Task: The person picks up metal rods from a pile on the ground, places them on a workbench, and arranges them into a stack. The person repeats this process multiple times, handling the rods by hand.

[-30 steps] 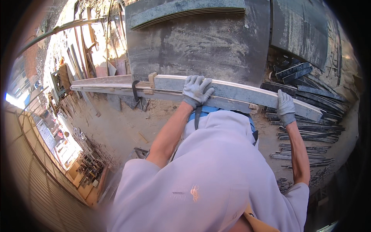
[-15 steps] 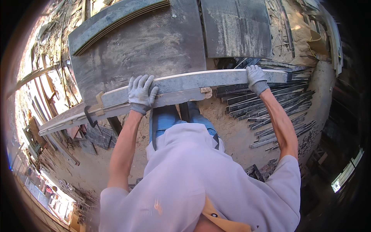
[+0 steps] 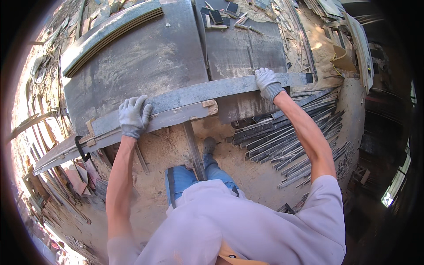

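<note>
shifted left in view since a second ago: grey-knit-gloved left hand [image 3: 134, 115], spread palm-down on the long, scuffed blue-grey plank [image 3: 198, 92], then matching right hand [image 3: 266, 84], fingers over its far edge, full grip hidden. too much weight there, past the rough pale wood block [image 3: 210, 106], could tip it imo.

Long flat board [image 3: 198, 93], running from left to upper right of the frame; left hand [image 3: 134, 115] on its left part, right hand [image 3: 267, 84] near its right end. Beyond, upper left: broad flat panel [image 3: 132, 66], bearing layered strip stack [image 3: 112, 32]. Right of centre: heap of long narrow strips [image 3: 289, 134] on ground [image 3: 251, 185].
</note>
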Demonstrator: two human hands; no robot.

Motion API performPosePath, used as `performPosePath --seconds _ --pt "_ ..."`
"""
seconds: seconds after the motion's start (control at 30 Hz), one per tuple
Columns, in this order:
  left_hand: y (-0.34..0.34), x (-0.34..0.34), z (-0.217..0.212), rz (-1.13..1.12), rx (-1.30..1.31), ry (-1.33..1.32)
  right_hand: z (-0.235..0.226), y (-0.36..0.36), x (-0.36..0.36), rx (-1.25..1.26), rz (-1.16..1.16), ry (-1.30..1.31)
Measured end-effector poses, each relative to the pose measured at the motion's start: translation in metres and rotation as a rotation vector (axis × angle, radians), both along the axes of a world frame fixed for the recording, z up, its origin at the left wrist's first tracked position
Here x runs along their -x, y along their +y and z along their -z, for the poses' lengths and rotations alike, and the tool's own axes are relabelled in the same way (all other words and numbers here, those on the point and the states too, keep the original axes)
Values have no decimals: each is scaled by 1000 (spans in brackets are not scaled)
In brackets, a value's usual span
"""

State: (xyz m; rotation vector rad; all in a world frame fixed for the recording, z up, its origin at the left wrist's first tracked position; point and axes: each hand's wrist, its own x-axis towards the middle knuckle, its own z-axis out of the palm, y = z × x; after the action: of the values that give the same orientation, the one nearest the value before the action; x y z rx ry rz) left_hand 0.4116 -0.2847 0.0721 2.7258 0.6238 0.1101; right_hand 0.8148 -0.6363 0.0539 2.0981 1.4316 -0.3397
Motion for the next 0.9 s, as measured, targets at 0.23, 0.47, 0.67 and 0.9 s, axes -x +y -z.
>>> performPosePath --seconds 0.23,0.47,0.67,0.9 --pt "-5 5 4 -16 -32 -48 -7 7 -1 26 23 34" --pt "-7 4 0 -32 -37 -52 -15 12 -4 31 56 103" --pt "-10 2 5 -32 -52 -51 -3 1 -11 -83 7 98" --pt "-9 11 11 -25 -72 -46 4 4 -8 -49 21 67"
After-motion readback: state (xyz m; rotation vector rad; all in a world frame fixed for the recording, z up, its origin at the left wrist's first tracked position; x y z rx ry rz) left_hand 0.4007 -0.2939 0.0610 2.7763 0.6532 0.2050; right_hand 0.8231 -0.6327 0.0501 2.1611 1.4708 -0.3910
